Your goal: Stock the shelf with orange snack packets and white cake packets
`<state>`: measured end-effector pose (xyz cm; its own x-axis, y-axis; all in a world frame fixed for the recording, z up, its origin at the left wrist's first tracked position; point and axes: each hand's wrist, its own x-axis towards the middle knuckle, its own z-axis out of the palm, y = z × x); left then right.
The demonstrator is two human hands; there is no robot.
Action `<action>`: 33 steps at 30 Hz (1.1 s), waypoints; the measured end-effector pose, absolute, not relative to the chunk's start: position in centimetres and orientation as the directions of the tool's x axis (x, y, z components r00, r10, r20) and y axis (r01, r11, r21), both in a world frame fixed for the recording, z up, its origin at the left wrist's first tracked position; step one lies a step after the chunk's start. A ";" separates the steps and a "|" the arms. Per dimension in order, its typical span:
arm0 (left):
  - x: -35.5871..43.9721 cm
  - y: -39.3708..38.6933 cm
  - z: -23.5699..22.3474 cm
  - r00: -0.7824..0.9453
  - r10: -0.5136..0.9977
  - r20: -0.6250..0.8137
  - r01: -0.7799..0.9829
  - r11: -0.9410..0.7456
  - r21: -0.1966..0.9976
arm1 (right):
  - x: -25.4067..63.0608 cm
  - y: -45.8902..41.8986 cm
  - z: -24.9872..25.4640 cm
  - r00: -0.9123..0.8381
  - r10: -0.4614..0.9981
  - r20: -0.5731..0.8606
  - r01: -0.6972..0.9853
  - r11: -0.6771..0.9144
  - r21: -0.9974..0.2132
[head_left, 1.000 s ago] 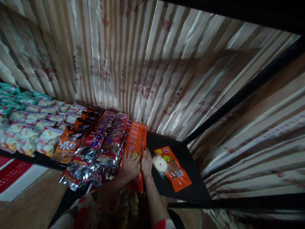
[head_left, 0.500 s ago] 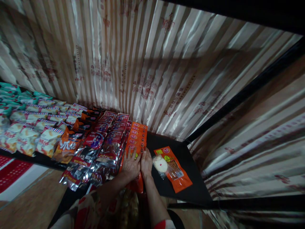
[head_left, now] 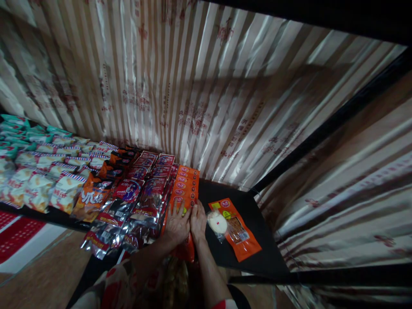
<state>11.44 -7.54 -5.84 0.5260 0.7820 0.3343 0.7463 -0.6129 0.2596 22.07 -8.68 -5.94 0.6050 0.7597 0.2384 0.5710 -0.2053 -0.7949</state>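
Note:
A row of overlapping orange snack packets (head_left: 186,184) lies on the black shelf (head_left: 212,189) in front of me. My left hand (head_left: 177,226) rests flat on the nearest packets, fingers stretched out and apart. Along their right edge lies my right hand (head_left: 198,222), its fingers extended and its side touching the packets. Neither hand grips anything. To the right, a single orange packet (head_left: 238,231) lies tilted on the shelf, with a round white item in clear wrap (head_left: 218,224) over its left edge. Dark red packets (head_left: 151,189) lie left of my left hand.
Orange-and-black bags (head_left: 90,195), white snack bags (head_left: 66,191) and green bags (head_left: 19,133) fill the shelf leftward. Shiny striped sheeting (head_left: 180,86) hangs behind. A black frame post (head_left: 305,141) slants on the right, and a red-and-white box (head_left: 25,240) stands at the lower left.
The view has shifted very slightly. Both hands stay in nearly the same place on the orange packets.

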 end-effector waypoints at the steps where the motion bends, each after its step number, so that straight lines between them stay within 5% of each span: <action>1: 11.5 -7.5 -5.9 0.528 0.784 0.325 0.747 -0.611 0.261 | 22.1 -8.7 -5.8 0.601 0.763 0.239 0.576 -0.206 -0.791; 33: 11.3 -8.0 -3.4 0.552 0.804 0.219 0.736 -0.594 0.324 | 22.0 -10.3 -4.6 0.532 0.712 0.458 0.715 -0.088 -0.694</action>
